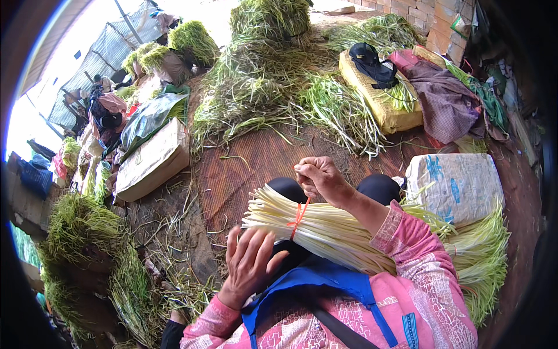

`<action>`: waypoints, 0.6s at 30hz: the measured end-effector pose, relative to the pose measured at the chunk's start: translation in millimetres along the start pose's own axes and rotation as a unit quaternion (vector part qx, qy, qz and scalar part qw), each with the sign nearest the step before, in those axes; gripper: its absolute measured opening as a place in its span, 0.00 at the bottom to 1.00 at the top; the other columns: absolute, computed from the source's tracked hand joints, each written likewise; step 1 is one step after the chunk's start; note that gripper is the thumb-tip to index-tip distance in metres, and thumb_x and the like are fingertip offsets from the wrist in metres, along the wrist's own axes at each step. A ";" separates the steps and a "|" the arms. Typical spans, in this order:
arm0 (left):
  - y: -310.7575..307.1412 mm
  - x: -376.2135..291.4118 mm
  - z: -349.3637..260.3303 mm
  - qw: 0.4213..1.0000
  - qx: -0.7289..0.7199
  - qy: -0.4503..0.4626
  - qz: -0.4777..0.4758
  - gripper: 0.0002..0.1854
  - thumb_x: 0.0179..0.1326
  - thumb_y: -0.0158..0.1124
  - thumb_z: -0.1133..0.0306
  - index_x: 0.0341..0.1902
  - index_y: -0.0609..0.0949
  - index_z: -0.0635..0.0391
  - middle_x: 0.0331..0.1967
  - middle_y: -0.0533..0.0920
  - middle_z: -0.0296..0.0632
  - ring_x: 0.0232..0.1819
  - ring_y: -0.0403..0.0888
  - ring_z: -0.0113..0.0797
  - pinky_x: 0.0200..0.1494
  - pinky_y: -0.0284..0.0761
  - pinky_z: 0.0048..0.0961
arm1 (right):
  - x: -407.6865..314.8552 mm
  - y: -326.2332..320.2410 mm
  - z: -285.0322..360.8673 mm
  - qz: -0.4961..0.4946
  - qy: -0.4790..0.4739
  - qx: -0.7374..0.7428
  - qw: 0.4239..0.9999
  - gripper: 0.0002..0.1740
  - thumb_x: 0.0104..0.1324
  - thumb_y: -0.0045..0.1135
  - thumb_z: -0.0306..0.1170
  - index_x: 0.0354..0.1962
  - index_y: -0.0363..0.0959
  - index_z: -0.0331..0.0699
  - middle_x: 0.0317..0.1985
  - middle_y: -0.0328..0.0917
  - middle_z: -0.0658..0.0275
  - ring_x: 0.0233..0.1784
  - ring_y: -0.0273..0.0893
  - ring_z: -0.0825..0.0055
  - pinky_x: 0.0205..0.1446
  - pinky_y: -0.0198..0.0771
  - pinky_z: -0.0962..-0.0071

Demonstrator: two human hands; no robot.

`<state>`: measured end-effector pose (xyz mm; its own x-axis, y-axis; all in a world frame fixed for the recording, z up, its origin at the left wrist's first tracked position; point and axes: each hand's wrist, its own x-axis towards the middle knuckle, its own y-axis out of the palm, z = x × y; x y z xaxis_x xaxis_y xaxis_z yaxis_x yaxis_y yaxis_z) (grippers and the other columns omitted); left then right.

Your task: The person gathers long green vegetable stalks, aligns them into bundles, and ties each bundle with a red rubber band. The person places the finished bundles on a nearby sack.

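Across my lap lies a bundle of pale, long vegetable stalks (pixel 335 231), probably chives, white ends to the left. An orange-red tie (pixel 299 217) circles it near those ends. My right hand (pixel 321 178) is above the bundle, fingers closed on the tie's upper end, which runs taut down to the stalks. My left hand (pixel 252 261) is just below the white ends, fingers spread and holding nothing; whether it touches them is unclear. Beneath the bundle are my dark-clad knees (pixel 378 188) and a blue apron (pixel 314 275).
Tied green bundles (pixel 479 261) lie at my right beside a white woven sack block (pixel 455 185). Ahead are loose stalks (pixel 261 96) and a yellow block (pixel 379 96) with a black cap (pixel 370 61). A pale block (pixel 153 159) and a person (pixel 107 113) are left.
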<state>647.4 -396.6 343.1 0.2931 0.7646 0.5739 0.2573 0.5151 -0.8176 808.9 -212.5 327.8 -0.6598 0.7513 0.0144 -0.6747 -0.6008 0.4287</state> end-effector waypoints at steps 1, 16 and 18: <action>1.1 11.4 1.6 0.999 0.017 0.016 0.040 0.29 0.51 0.64 0.51 0.50 0.74 0.60 0.50 0.75 0.46 0.57 0.70 0.44 0.64 0.53 0.52 | -3.1 -0.4 2.5 -0.001 -0.003 0.000 1.000 0.14 0.66 0.47 0.30 0.21 0.68 0.37 0.15 0.63 0.73 0.11 0.53 0.91 0.15 0.53 0.85; 63.9 60.2 27.9 0.978 0.036 0.133 0.157 0.27 0.45 0.60 0.59 0.49 0.73 0.60 0.48 0.77 0.45 0.59 0.70 0.41 0.69 0.41 0.56 | -9.7 19.0 24.3 -0.009 -0.071 -0.078 0.994 0.15 0.64 0.48 0.30 0.19 0.69 0.34 0.14 0.66 0.72 0.16 0.59 0.90 0.18 0.55 0.84; 55.9 65.8 25.8 0.977 -0.002 0.102 0.188 0.19 0.47 0.57 0.64 0.43 0.73 0.60 0.37 0.74 0.42 0.48 0.72 0.40 0.67 0.48 0.55 | 8.2 -4.2 6.2 -0.024 -0.006 -0.007 1.000 0.15 0.64 0.48 0.30 0.18 0.67 0.35 0.12 0.63 0.71 0.12 0.56 0.89 0.14 0.51 0.82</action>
<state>657.3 -307.6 334.0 0.5452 0.8062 0.2298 0.0985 0.2106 -0.9726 808.4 -202.2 331.8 -0.6223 0.7828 0.0048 -0.7104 -0.5673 0.4165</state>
